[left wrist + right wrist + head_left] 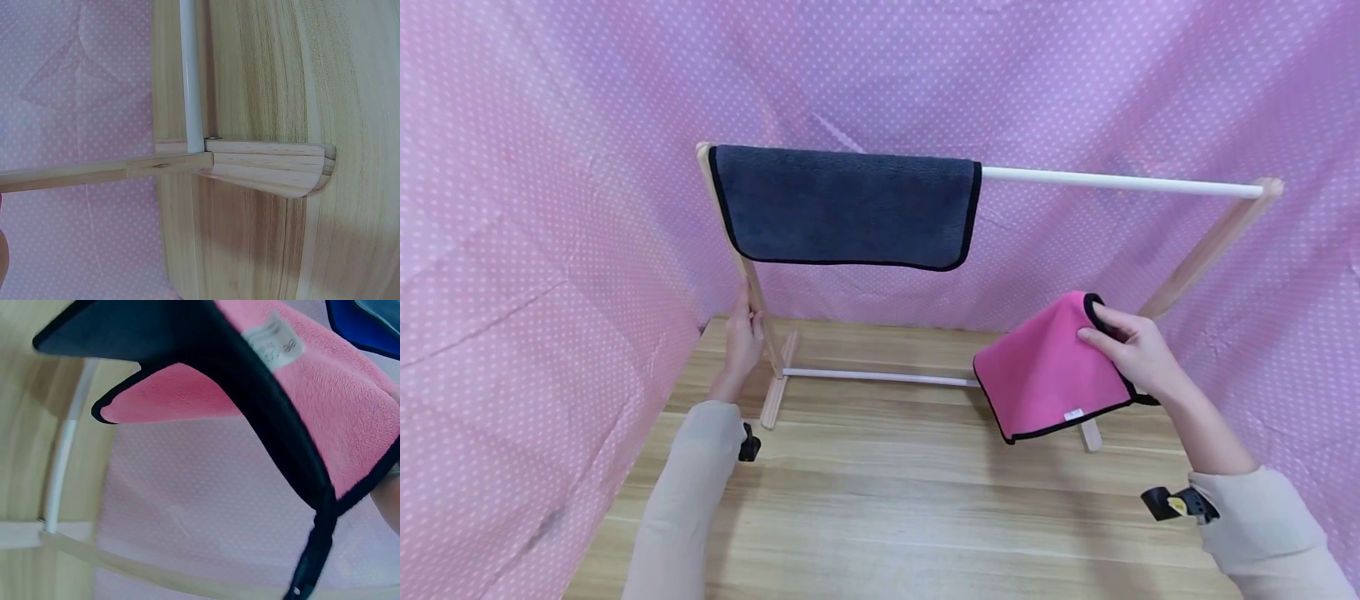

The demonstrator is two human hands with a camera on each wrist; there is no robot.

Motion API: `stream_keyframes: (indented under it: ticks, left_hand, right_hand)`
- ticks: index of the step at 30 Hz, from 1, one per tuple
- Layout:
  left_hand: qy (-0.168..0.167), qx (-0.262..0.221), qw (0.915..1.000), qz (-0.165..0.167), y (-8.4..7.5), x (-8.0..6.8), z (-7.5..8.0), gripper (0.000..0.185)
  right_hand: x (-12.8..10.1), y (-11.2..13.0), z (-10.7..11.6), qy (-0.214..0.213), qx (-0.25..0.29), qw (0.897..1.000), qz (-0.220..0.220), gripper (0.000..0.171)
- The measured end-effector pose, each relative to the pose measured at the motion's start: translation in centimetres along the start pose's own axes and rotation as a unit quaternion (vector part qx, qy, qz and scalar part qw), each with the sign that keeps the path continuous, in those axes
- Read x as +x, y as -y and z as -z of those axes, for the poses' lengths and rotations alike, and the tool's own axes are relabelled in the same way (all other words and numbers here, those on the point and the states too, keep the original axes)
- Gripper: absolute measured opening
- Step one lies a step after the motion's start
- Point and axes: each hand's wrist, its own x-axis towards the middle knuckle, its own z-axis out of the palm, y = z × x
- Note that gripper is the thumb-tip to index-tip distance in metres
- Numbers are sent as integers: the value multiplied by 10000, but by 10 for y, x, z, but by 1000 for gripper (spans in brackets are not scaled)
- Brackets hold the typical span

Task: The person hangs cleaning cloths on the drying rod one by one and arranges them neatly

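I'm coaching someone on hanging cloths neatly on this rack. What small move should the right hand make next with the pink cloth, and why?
Probably lift the pink cloth up toward the bare stretch of the white rail. The right hand pinches it well below the rail, the grey towel covers only the rail's left part, and the left hand grips the wooden post.

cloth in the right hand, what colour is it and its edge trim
The fleecy cloth held by the right hand is bright pink with black edge trim, clearest in the head view.

Two cloths: grey (846,204), pink (1048,371); one rack (1120,181).
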Motion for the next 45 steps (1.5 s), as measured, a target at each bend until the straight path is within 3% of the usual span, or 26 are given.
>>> stream_keyframes:
  ticks: [6, 16, 21, 24, 37, 45]
  left_hand:
    - [-100, -26, 9999, -80, -1, 0, -1, 56]
    - [40, 97, 9998, 145, 3, -2, 2, 54]
    - [67, 37, 10000, 56, 2, -2, 0, 53]
    - [33, 28, 10000, -2, 2, -3, -2, 55]
    - [-90, 86, 9998, -161, 4, 0, -1, 55]
    - [-104, 95, 9995, -281, 5, 0, -2, 59]
  right_hand:
    - [12, 11, 9, -254, -208, 9972, 667, 57]
    - [27, 27, 22, -662, -660, 9891, 1138, 39]
    - [38, 33, 29, -929, -1496, 9631, 2038, 17]
    - [44, 35, 34, -1172, -1903, 9452, 2379, 16]
    - [82, 51, 62, -1953, -2529, 9162, 2420, 31]
    - [103, 58, 77, -2383, -2677, 9110, 2041, 21]
